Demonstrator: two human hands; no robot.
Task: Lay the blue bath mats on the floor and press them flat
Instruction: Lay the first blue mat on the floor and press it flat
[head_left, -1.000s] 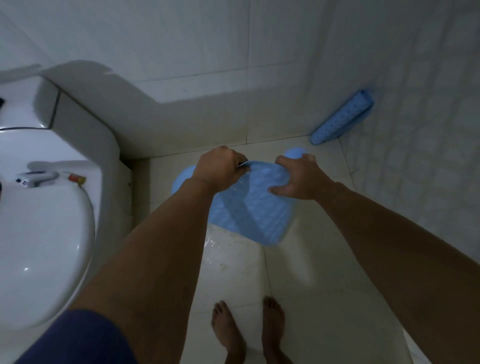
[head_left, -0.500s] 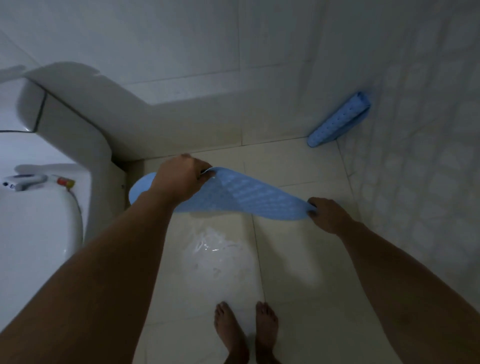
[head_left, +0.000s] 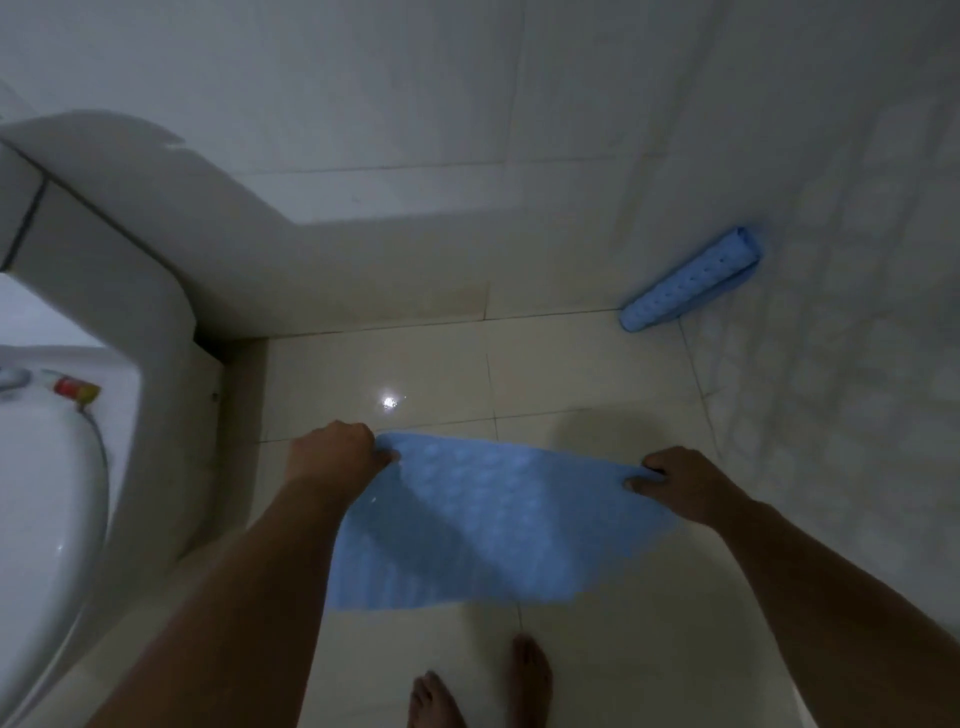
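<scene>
A blue bumpy bath mat (head_left: 498, 525) hangs spread out in front of me, above the tiled floor. My left hand (head_left: 332, 457) grips its upper left corner and my right hand (head_left: 675, 480) pinches its upper right edge. The mat's lower edge hangs toward my bare feet (head_left: 483, 691). A second blue mat (head_left: 691, 280) is rolled up and leans in the far right corner where wall meets floor.
A white toilet (head_left: 47, 499) with its tank fills the left side. Cream floor tiles (head_left: 415, 374) stretch from the mat to the back wall, with a bright light glare on them. A tiled wall runs along the right.
Both hands have spread the mat wider and brought it lower and nearer to my feet; it now hangs down as an open sheet instead of being bunched between them.
</scene>
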